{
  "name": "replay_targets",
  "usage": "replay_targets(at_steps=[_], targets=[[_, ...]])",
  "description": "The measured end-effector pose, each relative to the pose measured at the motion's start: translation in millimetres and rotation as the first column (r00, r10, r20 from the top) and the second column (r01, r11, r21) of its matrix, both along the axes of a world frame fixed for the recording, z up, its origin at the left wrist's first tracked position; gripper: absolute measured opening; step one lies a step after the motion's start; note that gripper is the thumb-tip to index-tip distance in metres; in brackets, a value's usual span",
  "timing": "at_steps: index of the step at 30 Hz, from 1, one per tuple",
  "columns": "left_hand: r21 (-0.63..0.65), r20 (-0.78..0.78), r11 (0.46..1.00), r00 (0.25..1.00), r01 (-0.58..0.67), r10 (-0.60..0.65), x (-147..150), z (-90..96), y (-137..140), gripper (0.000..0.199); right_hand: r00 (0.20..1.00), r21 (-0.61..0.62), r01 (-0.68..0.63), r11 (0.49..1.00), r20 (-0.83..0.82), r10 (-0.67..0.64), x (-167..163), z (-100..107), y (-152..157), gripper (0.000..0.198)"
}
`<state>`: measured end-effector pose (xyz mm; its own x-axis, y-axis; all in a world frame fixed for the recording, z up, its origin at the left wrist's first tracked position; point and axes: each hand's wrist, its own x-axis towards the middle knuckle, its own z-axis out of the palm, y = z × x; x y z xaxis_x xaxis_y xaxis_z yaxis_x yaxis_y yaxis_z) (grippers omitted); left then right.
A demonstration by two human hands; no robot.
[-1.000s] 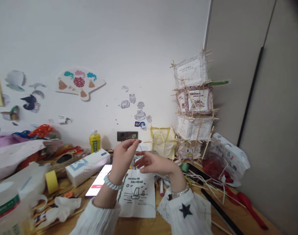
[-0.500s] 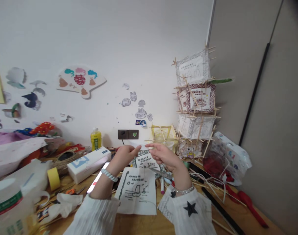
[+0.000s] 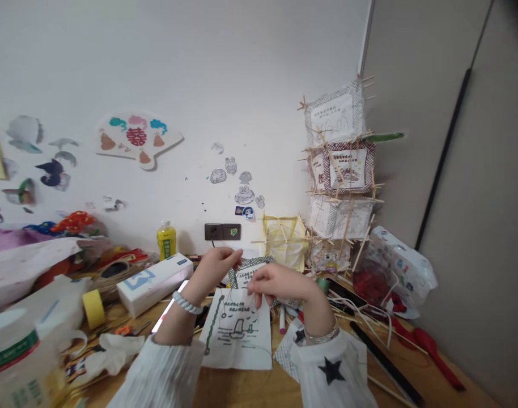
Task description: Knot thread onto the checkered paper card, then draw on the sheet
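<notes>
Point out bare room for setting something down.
The wooden table is bare in a strip before the white paper sheet with a boat drawing, between the white ribbed sleeves, and in a wedge between the long black strip and red ribbon. It is crowded left, around the yellow tape roll, and back right, beside the tower of stick-framed paper panels.

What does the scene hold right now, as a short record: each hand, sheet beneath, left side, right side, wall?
Left hand: raised, thumb and fingers close together; grip unclear
Right hand: fingers bent, overlapping the sheet's upper edge in view; grip unclear
Paper sheet: bears a boat drawing, lies on wooden table
Left side: yellow tape roll, white box
Right side: stick-and-paper tower, red ribbon
Wall: fan-shaped decoration
</notes>
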<state>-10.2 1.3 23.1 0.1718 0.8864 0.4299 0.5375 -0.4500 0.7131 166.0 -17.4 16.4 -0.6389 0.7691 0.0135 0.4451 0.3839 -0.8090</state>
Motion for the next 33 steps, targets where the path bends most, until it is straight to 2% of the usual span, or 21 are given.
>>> replay_targets(at_steps=[3, 6, 7, 8, 10, 13, 14, 16, 18, 21, 27, 31, 33], targets=[[-0.005, 0.167, 1.000, 0.986, 0.001, -0.001, -1.0, 2.2, -2.8, 0.036, 0.963, -0.049, -0.062, 0.997, 0.261, 0.073, -8.3, -7.0, 1.7, 0.025], [-0.017, 0.302, 1.000, 0.953, 0.010, -0.005, -2.0, 4.5, -6.5, 0.033, 0.926, -0.101, -0.152, 0.983, 0.333, 0.178, -25.8, -22.6, 13.6, 0.039], [-0.013, 0.332, 1.000, 0.943, 0.012, -0.007, -2.5, 5.5, -7.9, 0.032, 0.926, -0.080, -0.161, 0.984, 0.334, 0.179, -32.5, -28.7, 19.4, 0.044], [-0.005, 0.355, 1.000, 0.935, 0.012, -0.009, -3.1, 6.6, -9.4, 0.032, 0.938, -0.029, -0.134, 0.991, 0.320, 0.136, -38.9, -34.6, 25.5, 0.048], [0.006, 0.385, 1.000, 0.923, 0.003, -0.005, -4.7, 9.0, -12.1, 0.032, 0.972, 0.069, -0.001, 0.998, 0.235, -0.016, -49.5, -44.2, 36.9, 0.045], [0.011, 0.392, 1.000, 0.920, -0.018, 0.012, -7.7, 11.3, -13.1, 0.035, 0.982, 0.086, 0.183, 0.979, -0.051, -0.179, -55.6, -48.3, 45.9, 0.040], [0.014, 0.379, 1.000, 0.925, -0.023, 0.016, -8.9, 11.4, -12.3, 0.037, 0.973, 0.067, 0.190, 0.979, -0.144, -0.179, -54.3, -46.7, 45.9, 0.041], [0.025, 0.316, 0.999, 0.948, -0.047, 0.037, -11.5, 10.5, -9.4, 0.038, 0.954, 0.028, 0.118, 0.993, -0.279, -0.105, -46.8, -40.2, 42.0, 0.042], [0.054, 0.196, 0.992, 0.976, -0.110, 0.098, -13.9, 8.6, -5.8, 0.037, 0.932, -0.007, -0.002, 1.000, -0.364, 0.000, -34.8, -32.0, 35.6, 0.040], [0.128, -0.002, 0.970, 0.978, -0.206, 0.208, -15.3, 5.8, -2.2, 0.032, 0.896, -0.061, -0.067, 0.996, -0.442, 0.033, -16.1, -22.6, 28.2, 0.040], [0.172, -0.210, 0.968, 0.953, -0.183, 0.217, -8.7, 4.6, -4.9, 0.031, 0.844, -0.053, -0.055, 0.997, -0.536, 0.018, -1.5, -20.5, 28.3, 0.036], [0.177, -0.329, 0.977, 0.929, -0.115, 0.169, -6.6, 4.1, -6.4, 0.024, 0.820, -0.050, 0.065, 0.997, -0.567, -0.082, 0.1, -18.9, 29.0, 0.039], [0.179, -0.347, 0.981, 0.928, -0.079, 0.138, -8.0, 3.7, -6.4, 0.027, 0.796, -0.045, 0.160, 0.986, -0.585, -0.156, 2.5, -16.9, 28.4, 0.039]])
